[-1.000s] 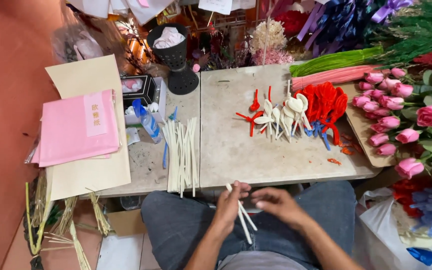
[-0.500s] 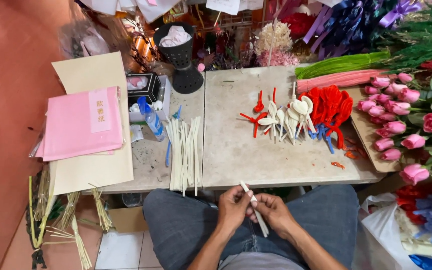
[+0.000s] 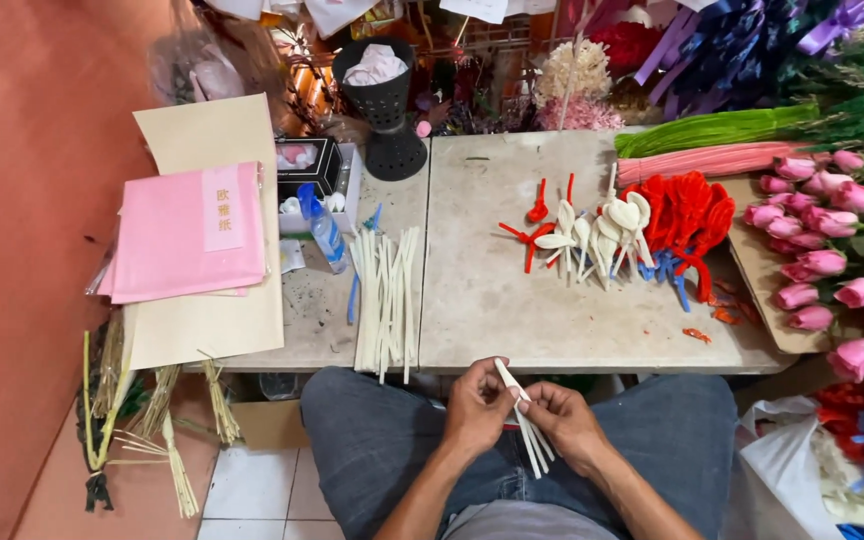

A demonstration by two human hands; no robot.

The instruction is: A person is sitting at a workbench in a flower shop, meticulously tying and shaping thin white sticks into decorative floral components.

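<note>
Both hands are down over the lap, just in front of the table (image 3: pixel 512 330). The left hand (image 3: pixel 479 405) and the right hand (image 3: pixel 564 420) pinch a small bunch of white sticks (image 3: pixel 527 428), about four, fingers shut tight on them. On the table lies one big pile of white sticks (image 3: pixel 385 300), too many to count. Further right sit white petal shapes (image 3: pixel 592 232) beside a heap of red fuzzy wires (image 3: pixel 687 215). About fifteen pink roses (image 3: pixel 812 235) lie on the right. One black pot (image 3: pixel 384 105) stands at the back. One pink paper pack (image 3: pixel 187 232) lies on the left
</note>
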